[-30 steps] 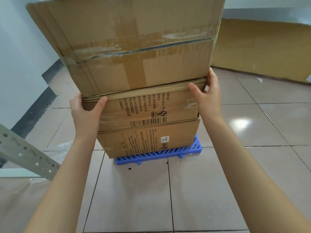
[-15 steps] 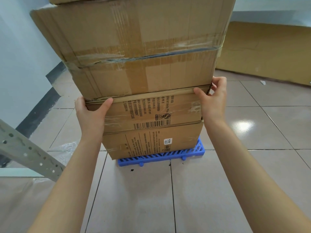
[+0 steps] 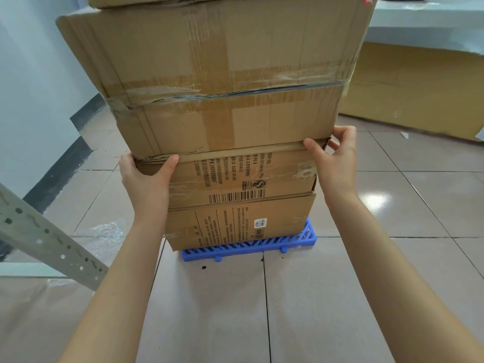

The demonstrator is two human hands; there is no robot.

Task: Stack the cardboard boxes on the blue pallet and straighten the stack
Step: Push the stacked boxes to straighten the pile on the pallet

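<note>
Head view: left hand [image 3: 146, 179] and right hand [image 3: 335, 163] clasp the corners of the second cardboard box [image 3: 243, 176] in a stack already standing on the blue pallet [image 3: 251, 246]; stacking appears done, with straightening apparently left.

Single head-worn wide-angle view, looking forward and down, close to the stacked brown cardboard boxes [image 3: 222, 121]; blue slatted plastic pallet [image 3: 251, 244] below the hands.
</note>
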